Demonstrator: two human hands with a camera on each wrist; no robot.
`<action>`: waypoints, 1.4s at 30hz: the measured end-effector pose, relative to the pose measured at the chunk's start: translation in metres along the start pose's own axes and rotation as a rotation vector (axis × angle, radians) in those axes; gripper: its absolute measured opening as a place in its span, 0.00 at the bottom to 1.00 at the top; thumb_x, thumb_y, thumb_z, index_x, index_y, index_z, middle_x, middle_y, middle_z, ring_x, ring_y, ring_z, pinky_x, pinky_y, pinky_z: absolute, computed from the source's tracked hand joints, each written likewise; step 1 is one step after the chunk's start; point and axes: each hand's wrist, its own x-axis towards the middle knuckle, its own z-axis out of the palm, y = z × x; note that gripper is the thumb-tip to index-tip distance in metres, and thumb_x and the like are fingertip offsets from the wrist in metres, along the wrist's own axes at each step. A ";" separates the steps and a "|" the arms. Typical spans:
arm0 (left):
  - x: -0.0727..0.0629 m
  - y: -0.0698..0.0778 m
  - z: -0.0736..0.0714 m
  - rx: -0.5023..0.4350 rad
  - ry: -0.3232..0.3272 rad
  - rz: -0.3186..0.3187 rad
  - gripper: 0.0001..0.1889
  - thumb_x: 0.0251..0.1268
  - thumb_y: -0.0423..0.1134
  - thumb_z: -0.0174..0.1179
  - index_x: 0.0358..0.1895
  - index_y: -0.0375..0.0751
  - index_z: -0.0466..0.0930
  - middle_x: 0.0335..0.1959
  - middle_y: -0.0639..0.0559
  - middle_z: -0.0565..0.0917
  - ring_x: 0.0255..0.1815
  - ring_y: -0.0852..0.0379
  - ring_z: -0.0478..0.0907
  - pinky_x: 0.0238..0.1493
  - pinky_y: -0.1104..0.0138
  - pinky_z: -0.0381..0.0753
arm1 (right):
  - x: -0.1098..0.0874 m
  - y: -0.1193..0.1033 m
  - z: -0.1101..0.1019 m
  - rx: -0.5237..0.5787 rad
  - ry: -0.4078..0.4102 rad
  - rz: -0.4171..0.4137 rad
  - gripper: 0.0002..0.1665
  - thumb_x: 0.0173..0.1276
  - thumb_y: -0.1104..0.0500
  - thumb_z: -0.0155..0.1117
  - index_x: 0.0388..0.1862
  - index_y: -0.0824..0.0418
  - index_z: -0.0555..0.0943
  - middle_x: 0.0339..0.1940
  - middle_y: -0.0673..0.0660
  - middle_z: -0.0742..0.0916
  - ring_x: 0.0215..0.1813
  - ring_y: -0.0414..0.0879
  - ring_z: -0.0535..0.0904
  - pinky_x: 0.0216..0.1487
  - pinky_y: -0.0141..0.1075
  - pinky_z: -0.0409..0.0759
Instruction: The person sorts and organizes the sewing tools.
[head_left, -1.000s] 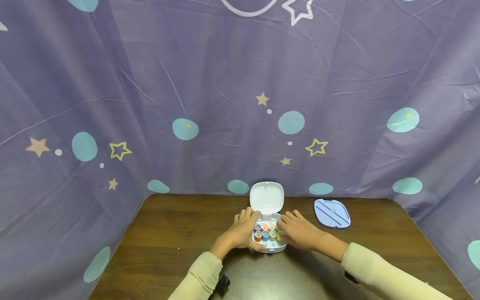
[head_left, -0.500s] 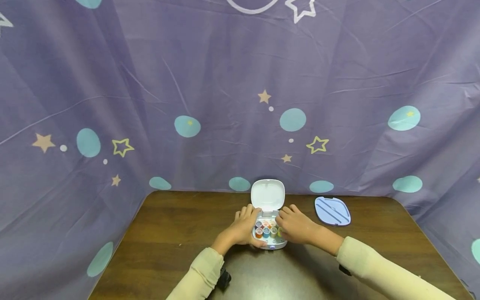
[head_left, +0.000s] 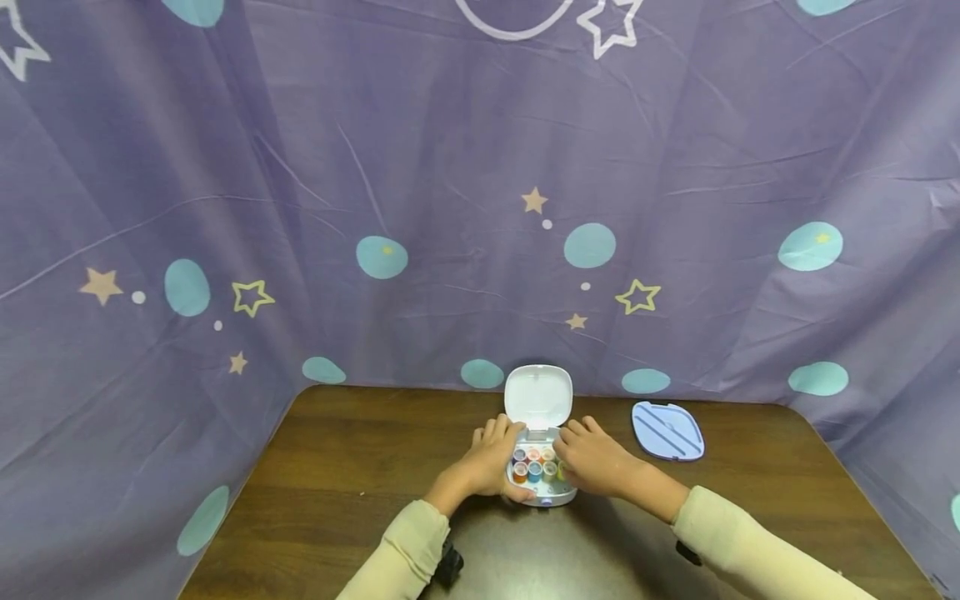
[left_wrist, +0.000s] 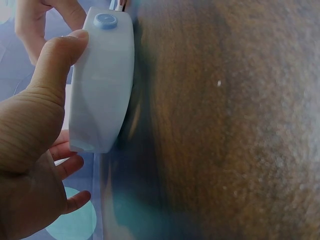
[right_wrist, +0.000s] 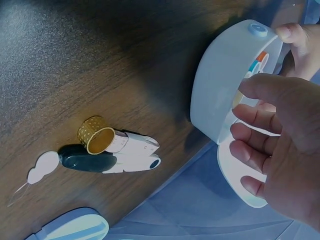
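Note:
A white sewing box [head_left: 555, 501] stands on the table with its lid [head_left: 538, 397] raised. Thread spools [head_left: 535, 472] of several colours fill its inside in two rows. My left hand [head_left: 486, 463] grips the box's left side, the thumb at the front wall near the blue button [left_wrist: 106, 21] and the fingers behind. Reaching in from the right, my right hand [head_left: 597, 460] pinches a yellow thread spool [right_wrist: 237, 99] between thumb and index finger at the box's right end. The other fingers of that hand are bent in the right wrist view. Part of the yellow spool is hidden.
A light-blue tray [head_left: 669, 431] lies at the back right. Right of the box, in the right wrist view, lie a gold thimble [right_wrist: 90, 127], a needle threader [right_wrist: 46, 164], a black oval piece [right_wrist: 82, 159] and white pieces [right_wrist: 132, 162]. A purple curtain [head_left: 420, 333] hangs behind.
The head view has shifted slightly. Both hands stay at the box in nearly the same place, with the right fingers still at the yellow spool.

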 end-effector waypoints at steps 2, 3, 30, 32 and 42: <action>0.000 0.000 0.000 -0.002 0.004 0.002 0.54 0.39 0.61 0.81 0.70 0.40 0.65 0.53 0.47 0.67 0.54 0.51 0.64 0.55 0.59 0.63 | 0.001 0.001 -0.001 0.010 -0.007 0.005 0.19 0.52 0.50 0.78 0.32 0.56 0.78 0.32 0.51 0.80 0.41 0.47 0.74 0.45 0.42 0.67; 0.000 -0.001 0.000 0.000 0.006 0.004 0.54 0.39 0.61 0.81 0.70 0.39 0.65 0.53 0.47 0.67 0.54 0.51 0.64 0.55 0.59 0.63 | 0.001 0.002 -0.001 0.019 -0.013 0.009 0.19 0.52 0.49 0.78 0.32 0.55 0.78 0.32 0.51 0.80 0.41 0.47 0.74 0.45 0.42 0.67; 0.003 -0.002 -0.003 0.001 0.014 0.011 0.55 0.40 0.61 0.81 0.71 0.39 0.64 0.53 0.47 0.67 0.53 0.51 0.64 0.55 0.58 0.63 | 0.001 0.008 0.003 0.029 0.017 -0.020 0.19 0.53 0.48 0.78 0.33 0.54 0.78 0.32 0.49 0.79 0.41 0.46 0.73 0.47 0.42 0.66; 0.002 -0.002 -0.002 0.000 0.016 0.013 0.55 0.40 0.61 0.81 0.70 0.39 0.64 0.53 0.47 0.67 0.53 0.51 0.64 0.55 0.58 0.63 | 0.001 0.007 0.004 0.019 0.018 -0.026 0.19 0.53 0.47 0.78 0.33 0.55 0.78 0.32 0.50 0.79 0.42 0.47 0.74 0.47 0.42 0.66; 0.000 -0.002 0.002 -0.004 0.007 0.009 0.56 0.40 0.62 0.80 0.71 0.38 0.64 0.54 0.46 0.67 0.54 0.51 0.64 0.55 0.57 0.64 | 0.000 0.003 0.011 -0.016 0.025 -0.046 0.20 0.53 0.46 0.78 0.35 0.55 0.79 0.34 0.51 0.81 0.42 0.48 0.75 0.48 0.42 0.67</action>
